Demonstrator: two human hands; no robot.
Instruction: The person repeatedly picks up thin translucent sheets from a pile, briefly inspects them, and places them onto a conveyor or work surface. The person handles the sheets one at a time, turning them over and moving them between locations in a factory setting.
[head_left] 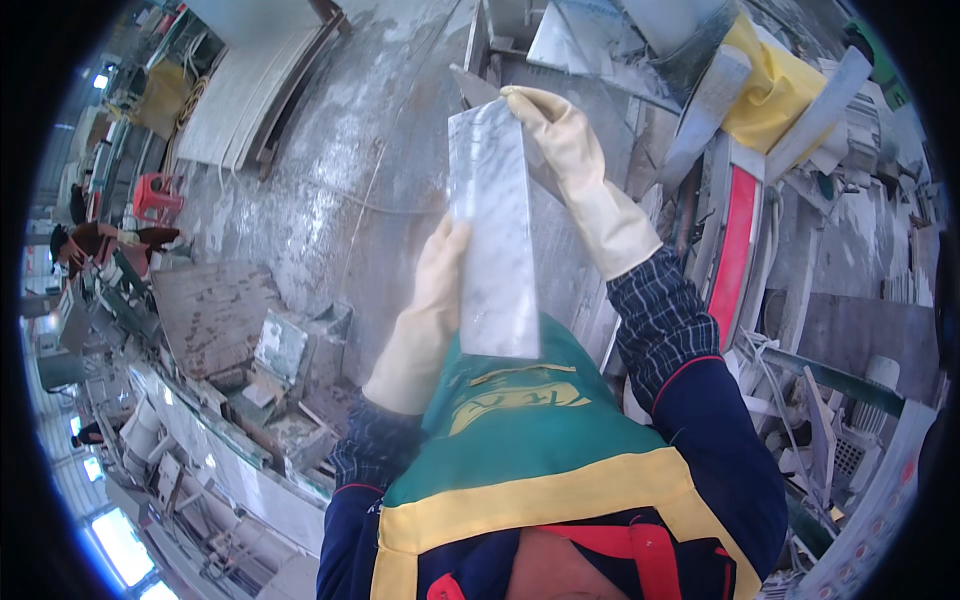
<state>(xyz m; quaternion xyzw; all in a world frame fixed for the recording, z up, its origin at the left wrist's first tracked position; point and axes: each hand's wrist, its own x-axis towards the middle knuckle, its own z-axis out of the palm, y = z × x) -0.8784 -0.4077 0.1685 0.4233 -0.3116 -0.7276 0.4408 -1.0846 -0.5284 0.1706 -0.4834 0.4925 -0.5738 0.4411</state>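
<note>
A long grey-white marble strip [490, 230] stands upright in front of my chest, over my green and yellow apron [520, 440]. My left hand [425, 320], in a cream rubber glove, grips the strip's lower left edge. In the same kind of glove, my right hand [560, 140] holds its upper right corner, fingers curled over the top edge. Both sleeves are dark blue with checked cuffs.
The wet grey concrete floor [330, 180] spreads behind the strip. Stone slabs [250, 90] lean at upper left; broken stone offcuts [280, 350] lie at left. A cutting machine with a red band [735, 240] and yellow cloth [770, 90] stands at right. Another person [100, 245] works at far left.
</note>
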